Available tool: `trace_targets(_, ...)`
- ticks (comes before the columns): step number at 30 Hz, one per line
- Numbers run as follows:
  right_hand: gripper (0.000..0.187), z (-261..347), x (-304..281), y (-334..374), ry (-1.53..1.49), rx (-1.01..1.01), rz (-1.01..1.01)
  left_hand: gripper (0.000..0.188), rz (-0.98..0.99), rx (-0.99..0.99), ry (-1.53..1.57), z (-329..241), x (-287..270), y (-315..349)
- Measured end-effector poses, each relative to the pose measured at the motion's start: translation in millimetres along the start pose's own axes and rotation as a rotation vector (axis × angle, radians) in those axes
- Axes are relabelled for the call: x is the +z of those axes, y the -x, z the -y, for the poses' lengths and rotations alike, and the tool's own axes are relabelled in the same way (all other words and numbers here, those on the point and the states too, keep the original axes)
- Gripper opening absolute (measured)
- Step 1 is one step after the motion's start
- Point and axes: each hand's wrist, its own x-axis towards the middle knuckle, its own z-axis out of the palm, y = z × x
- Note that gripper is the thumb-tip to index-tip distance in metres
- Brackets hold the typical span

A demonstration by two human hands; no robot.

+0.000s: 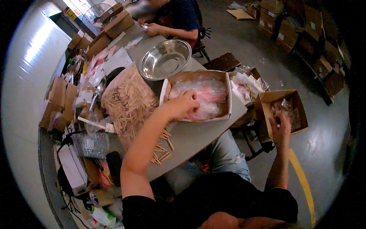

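My left hand reaches into a white-rimmed cardboard box on the table. Clear plastic bags with pink-red markings fill that box. The fingers of this hand are curled down against the bags; what they grip is hidden. Off the table's right side, my right hand hangs over the near side of a brown carton. Its thumb and fingers are bent but apart, and nothing shows between them. Inside the carton lie small clear packets.
A large bag of wooden sticks lies left of my forearm, with loose sticks beside it. Behind stands a steel basin. Another person sits at the far end. Clutter and cartons line the left edge.
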Motion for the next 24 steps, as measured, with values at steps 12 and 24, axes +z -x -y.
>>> trace_targets(12,0.017,83,37,8,-0.190,-0.253,0.289,0.015,-0.576,-0.130,0.233,8,-27,34)
trace_targets(24,0.014,229,121,69,-0.466,-0.970,0.867,0.009,-1.396,-0.499,0.890,-83,-13,248)
